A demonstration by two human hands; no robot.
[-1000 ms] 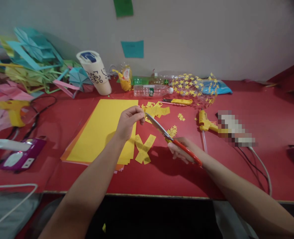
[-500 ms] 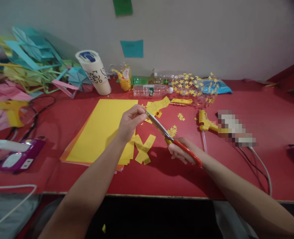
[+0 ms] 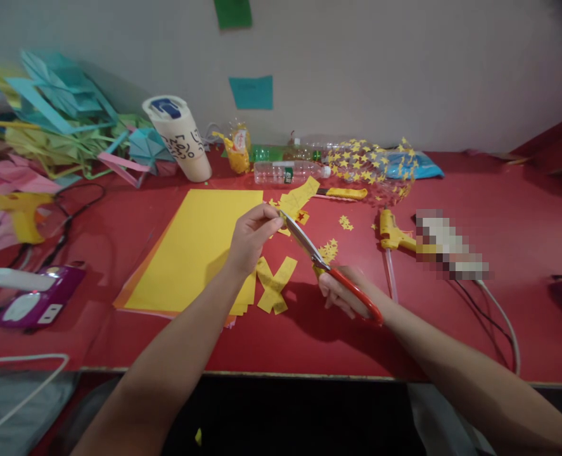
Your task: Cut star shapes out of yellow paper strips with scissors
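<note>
Head view: left hand (image 3: 251,235) pinches yellow paper strip (image 3: 300,196), seemingly steadying it against red-handled scissors (image 3: 317,256). Right hand (image 3: 332,292), wrapped round them, angles tips toward left hand. Small stars (image 3: 329,251) lie just beyond right hand, perhaps piled against straying.

The person I'm watching has bare arms: the left forearm (image 3: 180,354) and the right forearm (image 3: 452,361) show uncovered skin, each one narrowing smoothly toward a slim, bare wrist. The left hand (image 3: 249,240) and the right hand (image 3: 332,295) are bare too, with slender fingers, their nails too small to make out. Between the arms, low down, I see a plain black stretch that looks like clothing (image 3: 285,418), too dark to tell shirt from trousers. One small yellow fleck (image 3: 198,436) stands out against it.
</note>
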